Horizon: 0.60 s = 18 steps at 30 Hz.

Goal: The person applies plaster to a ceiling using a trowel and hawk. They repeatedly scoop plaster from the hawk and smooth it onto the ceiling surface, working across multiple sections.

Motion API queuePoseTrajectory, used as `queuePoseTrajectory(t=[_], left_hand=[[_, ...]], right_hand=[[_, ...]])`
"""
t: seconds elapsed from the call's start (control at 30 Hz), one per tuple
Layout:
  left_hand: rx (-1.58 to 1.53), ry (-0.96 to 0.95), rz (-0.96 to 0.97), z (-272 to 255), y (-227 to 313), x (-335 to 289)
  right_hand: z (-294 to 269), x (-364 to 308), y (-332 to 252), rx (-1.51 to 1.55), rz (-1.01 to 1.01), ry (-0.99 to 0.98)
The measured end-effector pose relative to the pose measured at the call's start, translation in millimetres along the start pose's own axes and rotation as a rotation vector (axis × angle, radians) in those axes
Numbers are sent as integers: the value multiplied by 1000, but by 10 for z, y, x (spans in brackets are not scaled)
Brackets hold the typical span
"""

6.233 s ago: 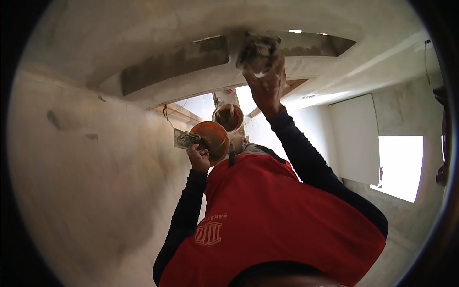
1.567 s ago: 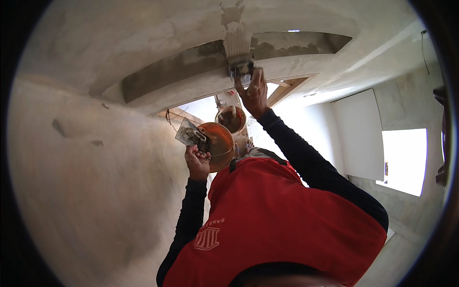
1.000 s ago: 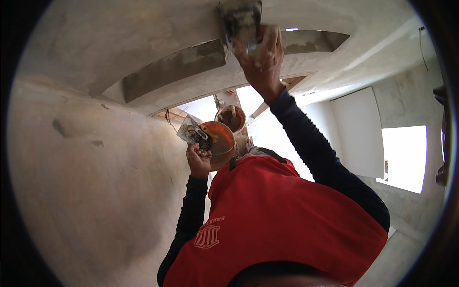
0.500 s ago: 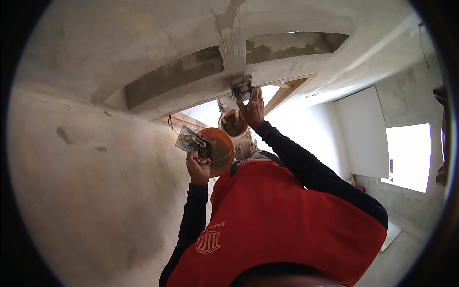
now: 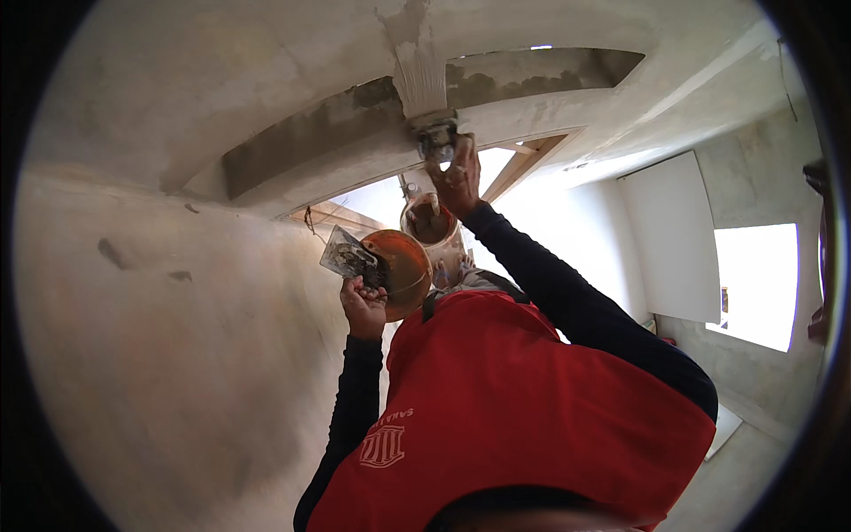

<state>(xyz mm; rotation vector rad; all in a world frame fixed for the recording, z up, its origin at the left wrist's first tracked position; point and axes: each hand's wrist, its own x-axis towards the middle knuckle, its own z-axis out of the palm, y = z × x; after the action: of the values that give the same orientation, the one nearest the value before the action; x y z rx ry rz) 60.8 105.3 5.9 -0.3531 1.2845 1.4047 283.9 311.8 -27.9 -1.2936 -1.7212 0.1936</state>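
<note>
My right hand (image 5: 459, 182) is closed on a plastering trowel (image 5: 434, 135), whose blade is smeared with grey plaster. The blade lies at the lower end of a ridged, wet-looking plaster strip (image 5: 420, 82) on the wall, between two long recesses. Lower and to the left, my left hand (image 5: 364, 306) grips a flat metal trowel (image 5: 335, 250) with dark plaster on it. This trowel is held beside an orange bucket (image 5: 409, 273) and partly covers its rim. How the left fingers wrap its handle is partly hidden.
A second bucket (image 5: 430, 223) with grey-brown content stands behind the orange one. The left recess (image 5: 310, 137) and right recess (image 5: 532, 75) curve across the wall. A timber frame (image 5: 525, 168) edges the opening below. A white panel (image 5: 669, 235) leans at the right, near a bright opening (image 5: 753, 288).
My right hand and its trowel have moved a little up and left, onto the bottom of the plaster strip. My left hand keeps nearly the same place by the bucket.
</note>
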Motion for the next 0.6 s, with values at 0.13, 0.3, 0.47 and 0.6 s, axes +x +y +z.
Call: queuePoseTrajectory(t=[0.13,0.3,0.47,0.6], left_hand=[[19,-7,-11,-20,3,27],[31,5,16,-44,-13,38],[21,-30,4,-27,-34,57],[12,-40,8,-16,-18,27]], right_hand=[[-15,-21,-53,-140,-65,-193],[-91,-12,-1,31,186,-8],[-67,55,-61,-123,-41,-86],[-236,95,15,-278,-122,-31]])
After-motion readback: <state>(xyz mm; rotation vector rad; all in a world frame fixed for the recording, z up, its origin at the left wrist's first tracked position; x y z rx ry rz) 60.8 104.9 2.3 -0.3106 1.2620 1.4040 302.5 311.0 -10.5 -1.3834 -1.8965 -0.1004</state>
